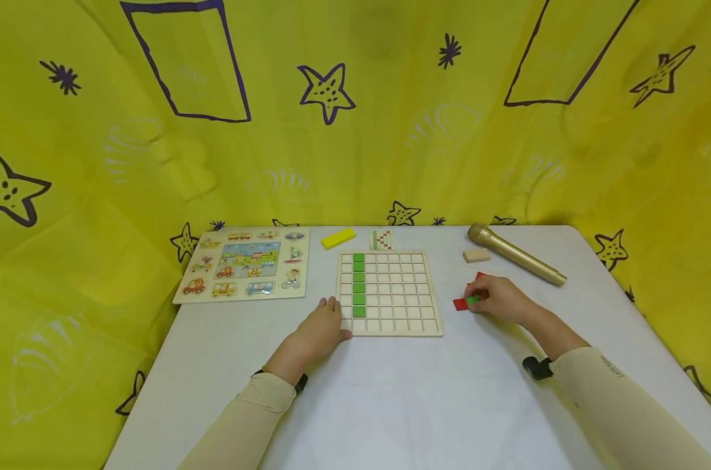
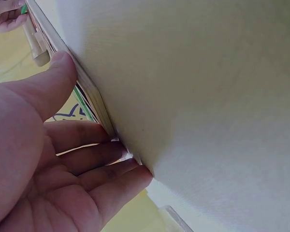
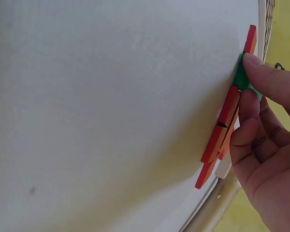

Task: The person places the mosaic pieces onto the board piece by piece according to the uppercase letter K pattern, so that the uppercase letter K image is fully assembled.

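A wooden grid board (image 1: 393, 329) lies flat in the middle of the table, with a column of green square tiles (image 1: 359, 287) in its second column from the left. My left hand (image 1: 316, 331) rests at the board's near left corner, thumb along the front edge and fairly straight fingers at the left side. To the right of the board, my right hand (image 1: 499, 299) pinches a green tile (image 3: 240, 72) between thumb and fingers. Several red tiles (image 3: 227, 107) lie around it, some partly hidden by the hand in the head view.
Behind the board are a yellow block (image 1: 338, 238) and a small pattern card (image 1: 381, 239). A picture puzzle board (image 1: 181, 294) lies at the left. A wooden block (image 1: 476, 255) and a gold microphone (image 1: 522, 259) lie at the back right, before a yellow curtain (image 1: 367, 163).
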Demonstrator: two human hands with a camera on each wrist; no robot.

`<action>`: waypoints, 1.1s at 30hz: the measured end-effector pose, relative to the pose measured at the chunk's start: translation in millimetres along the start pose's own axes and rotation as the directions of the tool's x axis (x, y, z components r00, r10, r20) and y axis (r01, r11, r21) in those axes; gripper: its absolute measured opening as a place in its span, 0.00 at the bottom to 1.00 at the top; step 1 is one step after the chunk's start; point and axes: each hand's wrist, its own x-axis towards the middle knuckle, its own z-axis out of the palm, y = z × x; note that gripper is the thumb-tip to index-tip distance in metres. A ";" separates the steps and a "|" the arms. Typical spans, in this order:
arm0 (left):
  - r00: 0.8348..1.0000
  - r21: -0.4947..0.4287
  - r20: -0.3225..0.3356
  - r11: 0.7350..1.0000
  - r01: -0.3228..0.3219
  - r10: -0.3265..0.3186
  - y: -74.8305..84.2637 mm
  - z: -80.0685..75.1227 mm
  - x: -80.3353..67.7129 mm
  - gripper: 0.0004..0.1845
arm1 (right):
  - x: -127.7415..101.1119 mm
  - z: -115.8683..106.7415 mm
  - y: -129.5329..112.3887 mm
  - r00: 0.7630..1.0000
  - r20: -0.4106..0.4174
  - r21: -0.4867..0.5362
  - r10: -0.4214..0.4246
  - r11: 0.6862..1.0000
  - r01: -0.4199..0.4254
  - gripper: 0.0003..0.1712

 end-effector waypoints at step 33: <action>1.000 0.006 0.002 1.000 0.015 -0.015 1.5 -0.6 0.3 0.42 | 27.2 -0.5 -40.1 0.998 0.065 0.116 0.013 0.993 -0.021 0.08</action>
